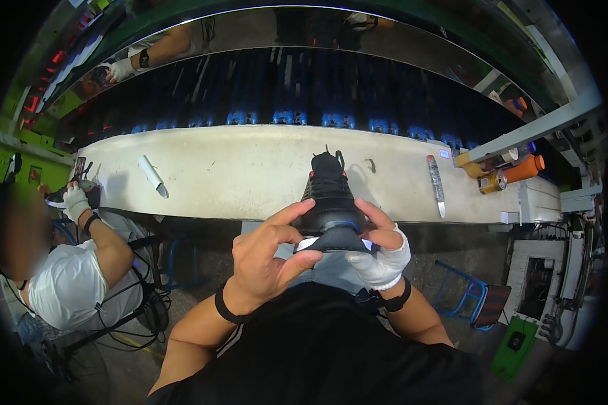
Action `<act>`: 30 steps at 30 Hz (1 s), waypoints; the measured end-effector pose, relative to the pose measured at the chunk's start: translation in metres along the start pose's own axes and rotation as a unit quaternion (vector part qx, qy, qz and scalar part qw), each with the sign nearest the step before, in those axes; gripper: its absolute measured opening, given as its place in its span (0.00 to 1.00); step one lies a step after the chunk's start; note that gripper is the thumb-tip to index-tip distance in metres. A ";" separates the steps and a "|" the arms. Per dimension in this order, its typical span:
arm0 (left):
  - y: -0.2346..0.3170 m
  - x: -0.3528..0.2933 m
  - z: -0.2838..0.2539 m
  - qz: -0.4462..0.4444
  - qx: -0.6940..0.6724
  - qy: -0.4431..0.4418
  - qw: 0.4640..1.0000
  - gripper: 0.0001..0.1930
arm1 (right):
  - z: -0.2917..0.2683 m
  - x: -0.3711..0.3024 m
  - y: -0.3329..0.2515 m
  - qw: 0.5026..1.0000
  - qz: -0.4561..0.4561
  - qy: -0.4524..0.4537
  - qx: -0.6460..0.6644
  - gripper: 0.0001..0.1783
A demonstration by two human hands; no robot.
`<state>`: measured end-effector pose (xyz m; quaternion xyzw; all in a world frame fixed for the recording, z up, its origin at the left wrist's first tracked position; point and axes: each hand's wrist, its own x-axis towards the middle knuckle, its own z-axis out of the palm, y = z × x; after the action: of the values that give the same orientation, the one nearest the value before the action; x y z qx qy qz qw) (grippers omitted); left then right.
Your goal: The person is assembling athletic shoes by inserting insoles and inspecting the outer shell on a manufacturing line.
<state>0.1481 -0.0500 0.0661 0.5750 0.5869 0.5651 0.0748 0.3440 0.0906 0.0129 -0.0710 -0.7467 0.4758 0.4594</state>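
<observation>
- The bare left hand (260, 253) and partly gloved right hand (388, 260) are clamped on the near end of a black shoe (328, 196), one at each side.
- The shoe sits between them, its laced part reaching beyond the fingertips, over a pale worktable (250, 169).
- Farther out, a knife-like tool (436, 185) lies right; a white curved piece (151, 175), left.
- At far left is a co-worker (74, 287) in white.

1 tube (153, 177) left of the shoe (327, 187), 1 knife (436, 185) right.
</observation>
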 end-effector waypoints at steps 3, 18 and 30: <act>-0.001 0.000 0.000 0.008 0.012 -0.008 1.000 0.24 | -0.002 0.000 0.005 1.000 -0.016 0.004 0.007 0.24; -0.004 0.001 -0.003 -0.034 0.002 0.018 0.999 0.17 | 0.002 0.020 -0.006 0.998 0.058 0.011 -0.002 0.22; 0.024 0.055 -0.055 -0.026 0.182 -0.141 0.973 0.49 | 0.034 0.039 0.006 0.993 -0.026 -0.102 -0.049 0.25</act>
<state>0.1033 -0.0469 0.1346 0.6371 0.6782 0.3603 0.0658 0.2945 0.0931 0.0280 -0.0251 -0.8136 0.4312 0.3893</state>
